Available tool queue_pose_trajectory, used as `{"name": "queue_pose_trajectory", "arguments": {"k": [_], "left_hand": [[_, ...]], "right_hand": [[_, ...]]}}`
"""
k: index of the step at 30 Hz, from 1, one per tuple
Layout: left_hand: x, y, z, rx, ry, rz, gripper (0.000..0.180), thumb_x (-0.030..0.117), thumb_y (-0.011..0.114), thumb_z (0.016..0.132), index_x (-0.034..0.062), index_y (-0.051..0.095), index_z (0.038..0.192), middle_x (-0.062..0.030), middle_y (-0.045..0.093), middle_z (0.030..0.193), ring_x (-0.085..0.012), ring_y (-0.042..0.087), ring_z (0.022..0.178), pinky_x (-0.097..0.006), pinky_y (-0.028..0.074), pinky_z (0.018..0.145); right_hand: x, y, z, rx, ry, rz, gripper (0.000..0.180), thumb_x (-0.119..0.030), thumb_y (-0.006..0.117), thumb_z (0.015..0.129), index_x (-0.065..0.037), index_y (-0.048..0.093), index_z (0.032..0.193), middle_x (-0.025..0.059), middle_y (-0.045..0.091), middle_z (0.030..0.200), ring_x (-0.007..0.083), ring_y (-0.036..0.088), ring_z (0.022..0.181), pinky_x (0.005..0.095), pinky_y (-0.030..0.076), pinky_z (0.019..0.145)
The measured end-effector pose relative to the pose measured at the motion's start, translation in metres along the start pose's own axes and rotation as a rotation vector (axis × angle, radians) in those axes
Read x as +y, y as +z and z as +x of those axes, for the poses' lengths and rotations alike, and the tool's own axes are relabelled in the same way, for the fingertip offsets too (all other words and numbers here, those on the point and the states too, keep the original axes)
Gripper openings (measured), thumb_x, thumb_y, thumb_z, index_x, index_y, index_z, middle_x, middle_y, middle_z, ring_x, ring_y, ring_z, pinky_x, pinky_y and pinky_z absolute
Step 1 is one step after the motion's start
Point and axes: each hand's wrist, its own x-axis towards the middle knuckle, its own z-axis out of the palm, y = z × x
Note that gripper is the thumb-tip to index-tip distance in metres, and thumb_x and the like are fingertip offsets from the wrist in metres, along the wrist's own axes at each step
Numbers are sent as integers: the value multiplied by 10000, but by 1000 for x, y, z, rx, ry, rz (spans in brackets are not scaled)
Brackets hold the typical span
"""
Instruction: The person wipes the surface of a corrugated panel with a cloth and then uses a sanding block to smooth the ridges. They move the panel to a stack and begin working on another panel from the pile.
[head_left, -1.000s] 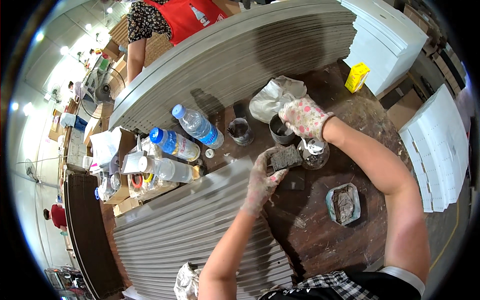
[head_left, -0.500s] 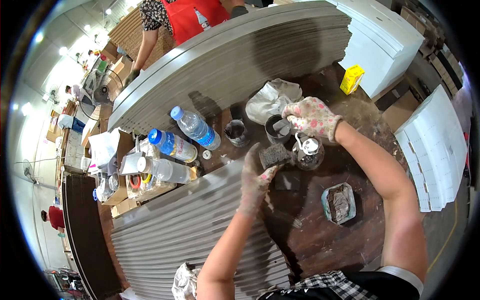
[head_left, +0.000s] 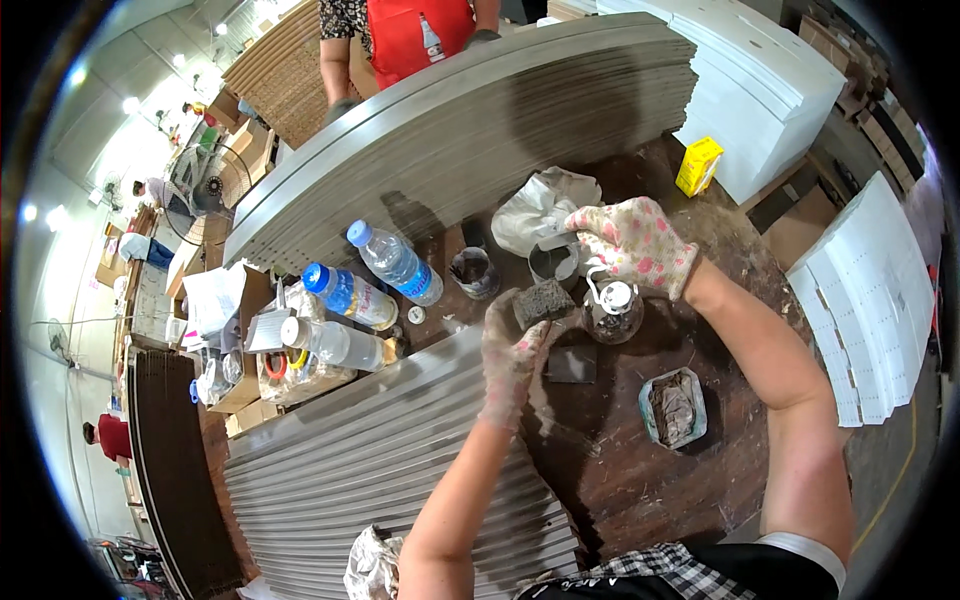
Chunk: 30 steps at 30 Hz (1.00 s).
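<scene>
In my gloved left hand (head_left: 508, 358) is a rough, dark grey sponge-like block (head_left: 544, 303), gripped at its edge above the brown table. My right hand (head_left: 640, 245), in a flower-patterned glove, pinches a small flat grey blade (head_left: 556, 240) at the rim of a dark round cup (head_left: 549, 268). Just below that hand stands a clear bottle with a white spout (head_left: 614, 322). A flat dark square piece (head_left: 571, 366) lies on the table beside the block. Left of the cup is a second cup (head_left: 473, 274) with dark smears. Behind, a crumpled white bag (head_left: 535, 208) rests.
Long grey panels (head_left: 480, 110) are stacked across the back, with ribbed ones (head_left: 370, 460) at left. Plastic bottles (head_left: 395, 258) stand left of the cups. A cut-off container (head_left: 674, 408) and a yellow box (head_left: 699, 166) sit on the right. A person in a red apron (head_left: 415, 40) stands beyond.
My right hand has lifted the blade from inside the cup to its rim. The block in my left hand has tilted slightly. The person beyond the stack has shifted right.
</scene>
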Motion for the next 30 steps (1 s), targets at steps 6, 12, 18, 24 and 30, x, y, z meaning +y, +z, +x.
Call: {"name": "queue_pose_trajectory", "arguments": {"k": [6,12,18,24,30], "left_hand": [[4,2,-2,-16,-19,-62,571,-5,724,775,15,477,1289,-110,547,1225,-183,513,1136,-294,405,1000],[2,3,-2,-37,0,-179,579,-42,661,800,6,443,1334,-108,547,1244,-182,526,1131,-305,425,985],[5,2,-1,21,-4,-170,575,-69,615,818,4,417,1353,-102,546,1250,-178,548,1105,-307,454,957],[22,10,5,8,-46,-177,522,-37,623,832,-8,440,1320,-102,570,1202,-172,561,1078,-297,470,930],[33,16,5,-4,-63,-321,479,-5,620,842,-11,465,1295,-92,586,1189,-163,571,1062,-291,469,932]], "right_hand": [[12,29,-7,-12,15,38,169,-153,634,811,-115,689,967,125,686,819,293,675,735,390,533,648],[16,41,-10,-67,-30,34,175,-188,588,840,-144,686,978,120,691,807,297,676,752,401,527,657],[23,42,-17,-88,148,113,187,-141,627,815,-79,669,986,148,673,827,297,659,760,365,512,674],[35,27,-19,-74,595,972,161,-86,563,904,-18,660,1013,-41,607,737,18,515,611,207,439,557],[6,17,-22,-44,622,1394,152,-88,580,897,-37,666,1012,-34,615,679,23,563,543,153,412,444]]}}
